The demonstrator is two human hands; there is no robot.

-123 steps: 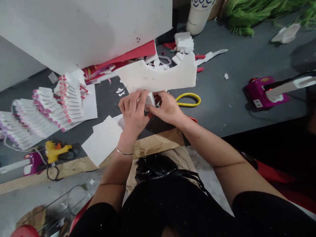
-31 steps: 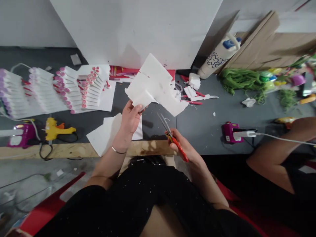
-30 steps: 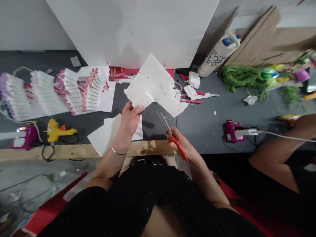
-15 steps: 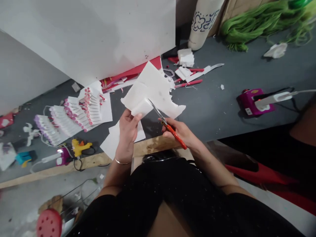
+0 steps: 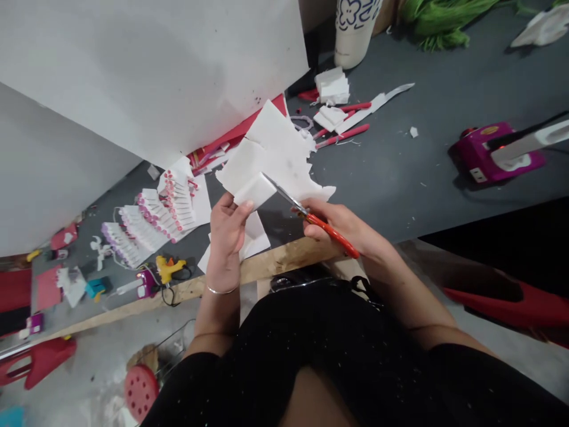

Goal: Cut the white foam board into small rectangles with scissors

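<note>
My left hand [image 5: 227,228] pinches a folded part of a white paper sheet [image 5: 278,148] between thumb and fingers. The sheet's right side has a ragged, cut edge. My right hand [image 5: 335,222] is wrapped round a pair of scissors [image 5: 331,230] with orange-red handles. Their metal blades point up and left, with the tips at the folded part's right edge; the blades look nearly closed. More white paper [image 5: 258,234] lies on the table beneath, partly hidden behind my left hand.
Rows of small white strips with pink and purple tips [image 5: 153,207] lie left. A yellow glue gun [image 5: 169,268] sits near the wooden table edge [image 5: 284,256]. Red pens [image 5: 342,136], small paper stacks [image 5: 332,86] and a cup [image 5: 353,41] stand behind; a purple power socket [image 5: 498,151] is right.
My view has turned, so the table things shift in the picture. The scissors lie at a slightly flatter slant, handles further right. Both hands keep their holds.
</note>
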